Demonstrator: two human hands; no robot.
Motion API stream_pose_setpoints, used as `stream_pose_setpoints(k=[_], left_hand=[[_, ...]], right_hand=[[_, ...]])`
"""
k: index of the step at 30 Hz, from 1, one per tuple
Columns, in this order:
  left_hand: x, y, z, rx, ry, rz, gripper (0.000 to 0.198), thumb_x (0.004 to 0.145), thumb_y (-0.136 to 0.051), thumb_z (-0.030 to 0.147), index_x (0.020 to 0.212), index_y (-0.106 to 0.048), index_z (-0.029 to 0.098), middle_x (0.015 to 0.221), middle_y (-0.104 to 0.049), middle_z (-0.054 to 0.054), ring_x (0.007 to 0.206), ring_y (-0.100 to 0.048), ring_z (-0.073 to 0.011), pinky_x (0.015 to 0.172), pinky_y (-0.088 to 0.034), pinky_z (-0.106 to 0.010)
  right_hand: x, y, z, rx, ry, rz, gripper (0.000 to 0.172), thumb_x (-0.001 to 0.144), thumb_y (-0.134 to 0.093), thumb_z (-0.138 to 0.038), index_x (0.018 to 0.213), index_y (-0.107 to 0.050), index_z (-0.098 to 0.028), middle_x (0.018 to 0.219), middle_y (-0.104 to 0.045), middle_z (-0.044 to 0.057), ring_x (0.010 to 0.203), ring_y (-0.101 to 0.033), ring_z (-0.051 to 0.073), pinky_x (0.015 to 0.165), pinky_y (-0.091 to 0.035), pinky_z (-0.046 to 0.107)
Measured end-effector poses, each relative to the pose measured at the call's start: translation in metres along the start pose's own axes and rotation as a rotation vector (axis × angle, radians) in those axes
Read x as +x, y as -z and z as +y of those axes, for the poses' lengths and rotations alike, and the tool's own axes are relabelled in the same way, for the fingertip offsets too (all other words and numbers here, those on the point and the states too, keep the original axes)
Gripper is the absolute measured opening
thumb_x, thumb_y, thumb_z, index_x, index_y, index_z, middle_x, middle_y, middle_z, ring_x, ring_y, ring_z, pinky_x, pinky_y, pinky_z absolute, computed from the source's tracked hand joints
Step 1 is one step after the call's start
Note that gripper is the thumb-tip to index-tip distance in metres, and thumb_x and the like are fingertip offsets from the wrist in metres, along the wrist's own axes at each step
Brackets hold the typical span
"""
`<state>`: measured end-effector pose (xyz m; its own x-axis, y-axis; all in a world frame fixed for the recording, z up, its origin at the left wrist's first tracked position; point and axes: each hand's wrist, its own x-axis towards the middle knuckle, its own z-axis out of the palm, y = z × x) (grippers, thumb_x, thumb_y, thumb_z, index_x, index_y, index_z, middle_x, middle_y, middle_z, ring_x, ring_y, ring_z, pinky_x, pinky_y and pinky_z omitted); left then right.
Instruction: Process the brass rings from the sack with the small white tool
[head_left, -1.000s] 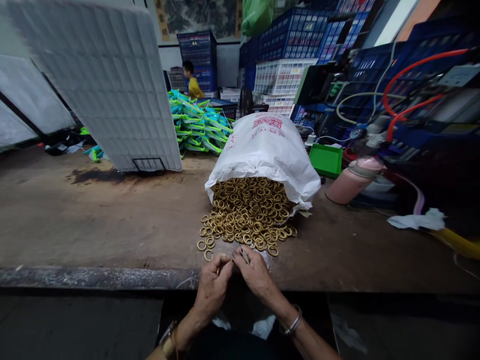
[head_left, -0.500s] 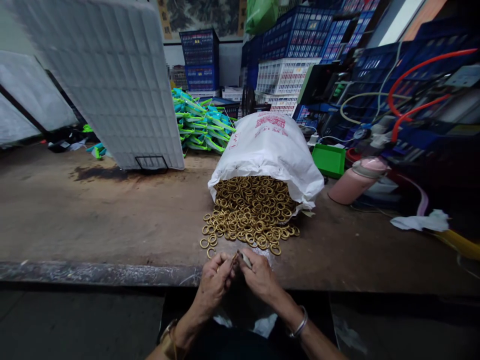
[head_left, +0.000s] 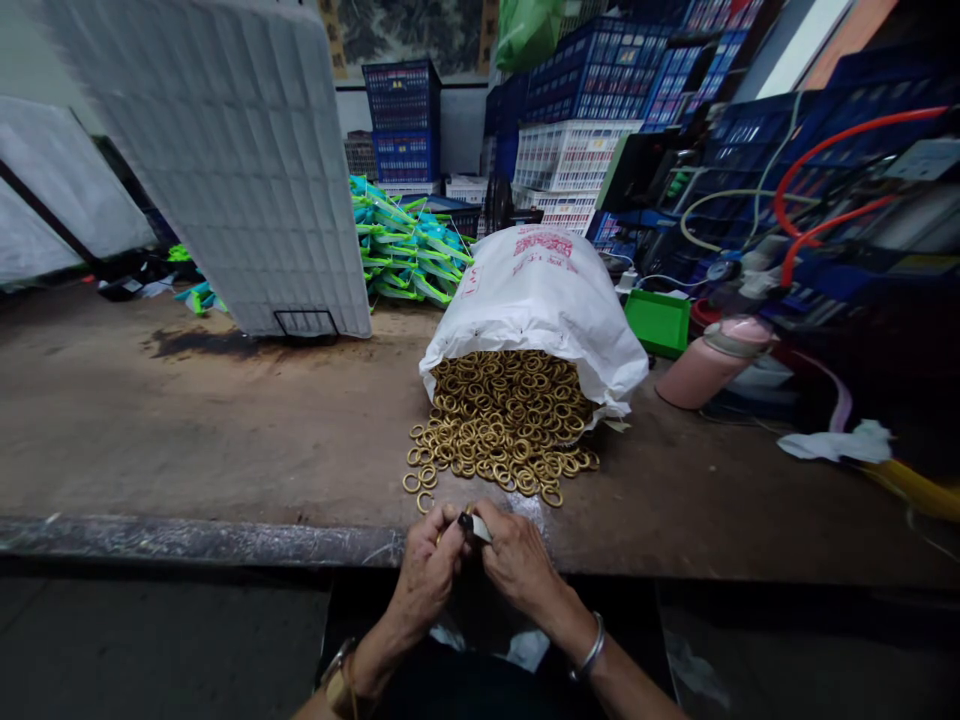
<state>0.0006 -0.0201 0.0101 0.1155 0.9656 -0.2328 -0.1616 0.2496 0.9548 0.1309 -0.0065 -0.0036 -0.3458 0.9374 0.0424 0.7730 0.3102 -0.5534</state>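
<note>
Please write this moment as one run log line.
left hand: curled, contents unclear | right hand: pinching small pale item | hands: close together | ahead: gold-coloured rings, in and before open white sack

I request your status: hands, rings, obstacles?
Left hand closed, contents unclear. Right hand gripping small pale object. Brass-coloured rings ahead, spilled from white bag. No obstruction visible.

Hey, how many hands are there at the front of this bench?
2: the left hand and the right hand, close together at the near edge of the bench, in front of the rings. No other hand shows.
</note>
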Motion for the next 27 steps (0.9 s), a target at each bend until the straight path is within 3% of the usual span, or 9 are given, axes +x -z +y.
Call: stream_pose_setpoints(k=[5,8,10,15,19,23,27], left_hand=[[-0.010,0.005,-0.001,0.057,-0.009,-0.053,0.033,0.074,-0.054,0.046,0.065,-0.046,0.016,0.052,-0.043,0.005,0.043,-0.033,-0.0046,0.044,-0.026,-0.017],[-0.020,0.008,-0.004,-0.038,0.102,-0.168,0.031,0.075,-0.054,0.046,0.070,-0.047,0.016,0.052,-0.045,0.006,0.039,-0.032,-0.0035,0.039,-0.022,-0.016],[-0.025,0.013,-0.008,-0.174,0.182,-0.189,0.031,0.074,-0.054,0.047,0.071,-0.046,0.017,0.051,-0.043,0.007,0.037,-0.028,-0.0028,0.036,-0.017,-0.016],[-0.028,0.039,-0.015,-0.343,0.204,-0.070,0.030,0.079,-0.050,0.043,0.073,-0.052,0.013,0.050,-0.040,0.005,0.040,-0.027,-0.0031,0.036,-0.018,-0.015],[-0.029,0.057,-0.012,-0.487,0.185,0.036,0.020,0.077,-0.055,0.035,0.077,-0.052,0.015,0.065,-0.053,0.000,0.043,-0.035,-0.0033,0.036,-0.021,-0.014],[-0.026,0.065,-0.012,-0.662,0.205,0.051,0.021,0.073,-0.060,0.029,0.089,-0.054,0.017,0.069,-0.054,0.000,0.044,-0.038,-0.0033,0.036,-0.025,-0.014],[-0.019,0.064,-0.013,-0.810,0.270,0.069,0.014,0.070,-0.063,0.023,0.075,-0.057,0.012,0.066,-0.053,0.000,0.046,-0.042,-0.0034,0.036,-0.026,-0.013]], right_hand=[[0.004,-0.002,0.009,-0.132,-0.086,-0.051,0.023,0.068,-0.039,-0.007,0.085,-0.050,-0.018,0.066,-0.059,0.001,0.058,-0.051,0.014,0.052,-0.023,0.024],[0.011,-0.005,0.011,-0.238,-0.183,-0.034,0.022,0.070,-0.039,-0.008,0.086,-0.051,-0.017,0.066,-0.060,0.002,0.057,-0.051,0.014,0.051,-0.021,0.025],[0.016,-0.008,0.007,-0.241,-0.169,-0.029,0.022,0.070,-0.040,-0.008,0.085,-0.051,-0.018,0.068,-0.061,0.002,0.059,-0.052,0.014,0.052,-0.022,0.025],[0.030,-0.022,-0.017,-0.151,-0.087,-0.011,0.013,0.078,-0.042,-0.017,0.088,-0.050,-0.020,0.079,-0.063,0.002,0.069,-0.055,0.013,0.057,-0.026,0.024],[0.040,-0.030,-0.032,-0.159,-0.114,-0.021,0.015,0.084,-0.041,-0.028,0.096,-0.048,-0.021,0.090,-0.062,0.004,0.079,-0.057,0.015,0.060,-0.029,0.024],[0.047,-0.030,-0.037,-0.204,-0.131,-0.043,0.015,0.084,-0.040,-0.024,0.097,-0.047,-0.021,0.090,-0.062,0.004,0.080,-0.058,0.016,0.061,-0.030,0.025],[0.049,-0.032,-0.034,-0.220,-0.120,-0.034,0.017,0.081,-0.041,-0.018,0.096,-0.048,-0.020,0.088,-0.063,0.003,0.078,-0.058,0.015,0.060,-0.030,0.025]])
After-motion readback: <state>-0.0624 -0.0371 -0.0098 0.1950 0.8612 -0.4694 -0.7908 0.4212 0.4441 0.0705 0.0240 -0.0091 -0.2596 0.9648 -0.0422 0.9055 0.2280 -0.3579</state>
